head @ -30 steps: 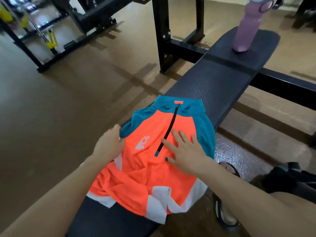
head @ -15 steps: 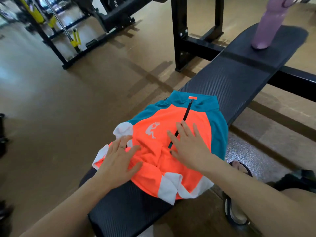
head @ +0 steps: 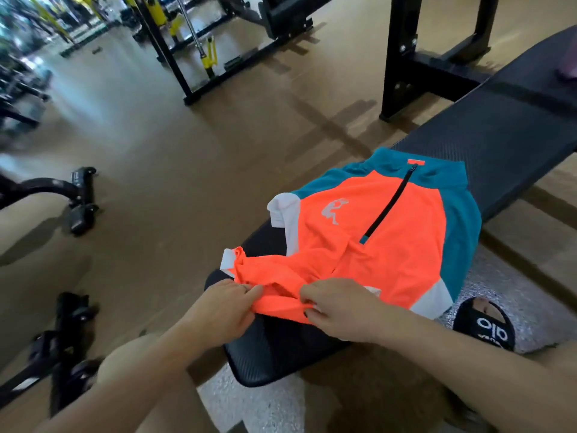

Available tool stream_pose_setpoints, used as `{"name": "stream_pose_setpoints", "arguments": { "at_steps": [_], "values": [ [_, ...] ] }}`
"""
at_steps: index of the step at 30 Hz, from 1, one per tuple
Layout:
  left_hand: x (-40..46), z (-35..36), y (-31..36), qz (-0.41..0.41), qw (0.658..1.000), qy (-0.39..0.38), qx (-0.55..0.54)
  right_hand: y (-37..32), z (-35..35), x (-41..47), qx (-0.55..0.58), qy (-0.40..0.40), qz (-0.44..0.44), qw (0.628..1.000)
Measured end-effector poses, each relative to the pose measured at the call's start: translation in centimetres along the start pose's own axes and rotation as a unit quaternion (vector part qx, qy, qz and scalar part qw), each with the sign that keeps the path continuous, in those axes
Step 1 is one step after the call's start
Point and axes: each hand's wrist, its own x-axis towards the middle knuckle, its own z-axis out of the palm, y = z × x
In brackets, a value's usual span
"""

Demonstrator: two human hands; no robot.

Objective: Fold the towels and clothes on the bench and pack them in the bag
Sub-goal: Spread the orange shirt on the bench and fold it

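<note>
An orange, teal and white zip-neck shirt [head: 384,239] lies face up on the near end of the black gym bench [head: 499,135], sleeves tucked in. My left hand [head: 224,310] pinches the shirt's bottom hem at its left part. My right hand [head: 340,307] grips the same hem a little to the right. The hem is bunched and lifted slightly off the pad. No bag and no towels are in view.
A purple bottle [head: 568,67] is at the bench's far end, cut by the frame edge. The black rack upright [head: 402,54] stands behind the bench. A foot in a black slide sandal [head: 484,326] is right of the bench. Black machine feet [head: 78,201] sit on the brown floor at left.
Both hands left the shirt's chest and sleeve and came down to the bottom hem, which they now hold. The view has swung left and closer.
</note>
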Motion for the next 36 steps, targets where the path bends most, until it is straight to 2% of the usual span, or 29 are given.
{"name": "stream_pose_setpoints", "arguments": {
  "at_steps": [4,7,9,10,12,15,17,19,21,23,25,28,30,33,36],
  "values": [
    [-4.1,-0.2,0.2,-0.011,0.998,-0.026,-0.049,-3.4,1.1,-1.3,0.083,-0.035,-0.016,0.996],
    [-7.0,-0.7,0.7,-0.013,0.987,-0.117,-0.108,-6.0,3.3,-2.6,0.090,-0.129,-0.051,0.986],
    [-8.2,-1.3,1.0,-0.048,0.968,-0.177,-0.168,-7.5,4.8,-3.5,0.076,-0.159,-0.074,0.982],
    [-8.6,-1.3,0.8,-0.071,0.963,-0.179,-0.189,-8.1,5.5,-3.9,0.073,-0.158,-0.068,0.982],
    [-8.4,-1.0,0.3,-0.143,0.955,-0.155,-0.207,-8.7,6.5,-4.3,0.077,-0.130,-0.023,0.988],
    [-6.4,0.6,-1.1,-0.254,0.936,-0.041,-0.241,-8.1,7.3,-3.8,0.018,-0.052,0.053,0.997],
    [-4.6,1.8,-1.8,-0.317,0.915,-0.031,-0.247,-8.0,7.8,-3.0,-0.049,-0.037,0.096,0.994],
    [-3.1,3.0,-2.5,-0.357,0.890,-0.056,-0.277,-8.2,8.4,-2.3,-0.091,-0.028,0.114,0.989],
    [-2.5,4.1,-3.3,-0.372,0.878,-0.063,-0.293,-8.5,8.9,-1.5,-0.108,-0.013,0.122,0.987],
    [-2.4,4.6,-4.1,-0.354,0.897,-0.036,-0.263,-8.2,8.8,-0.6,-0.101,0.004,0.137,0.985],
    [-2.6,4.5,-4.7,-0.314,0.920,-0.057,-0.226,-7.6,7.9,0.4,-0.085,0.018,0.165,0.982],
    [-3.2,4.1,-5.5,-0.284,0.927,-0.118,-0.216,-5.9,6.0,2.3,-0.085,0.053,0.188,0.977],
    [-3.7,4.0,-6.9,-0.304,0.929,-0.102,-0.187,-4.6,4.4,3.7,-0.082,0.068,0.203,0.973],
    [-4.4,4.0,-9.3,-0.378,0.909,-0.041,-0.170,-2.7,2.3,6.3,-0.090,0.077,0.229,0.966],
    [-3.5,4.5,-10.0,-0.395,0.889,-0.043,-0.228,-1.0,0.7,9.3,-0.097,0.054,0.241,0.964]
  ]
}}
